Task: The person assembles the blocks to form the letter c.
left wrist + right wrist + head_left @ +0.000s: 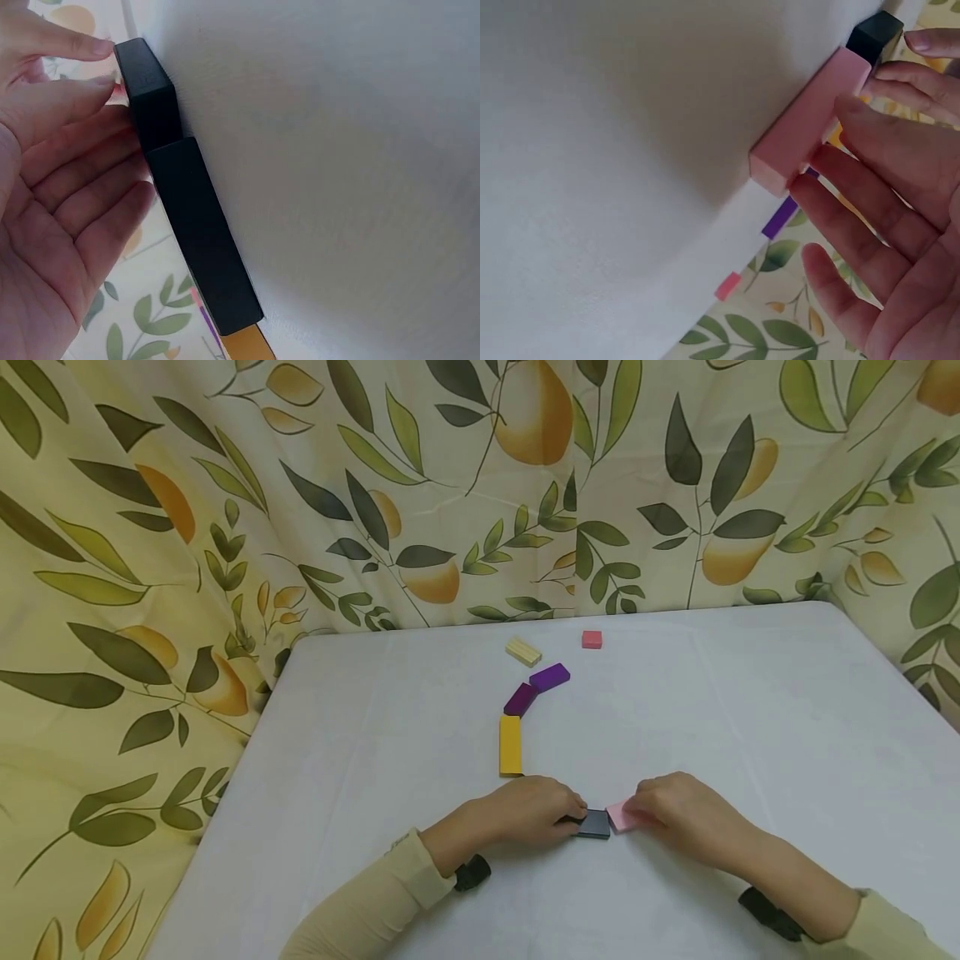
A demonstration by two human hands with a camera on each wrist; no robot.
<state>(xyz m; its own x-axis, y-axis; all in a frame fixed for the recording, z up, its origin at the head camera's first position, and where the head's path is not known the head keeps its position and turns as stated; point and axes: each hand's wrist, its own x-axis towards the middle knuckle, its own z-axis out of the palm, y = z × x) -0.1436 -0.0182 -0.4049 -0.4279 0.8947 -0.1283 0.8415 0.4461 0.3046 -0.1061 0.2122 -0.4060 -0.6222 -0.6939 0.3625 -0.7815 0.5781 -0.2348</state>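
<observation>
Two hands (536, 810) hold blocks (597, 825); leafy curtains (480, 485) border the white table (675, 718).

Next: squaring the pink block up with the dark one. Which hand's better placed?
Right, I'd say. The right hand pinches the pink block at the row's right end; the left hand is on the dark block, better placed to steady that one.

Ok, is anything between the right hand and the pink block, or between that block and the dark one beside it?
Nothing visible: the right hand touches the pink block, whose end meets, or nearly meets, the dark block.
</observation>
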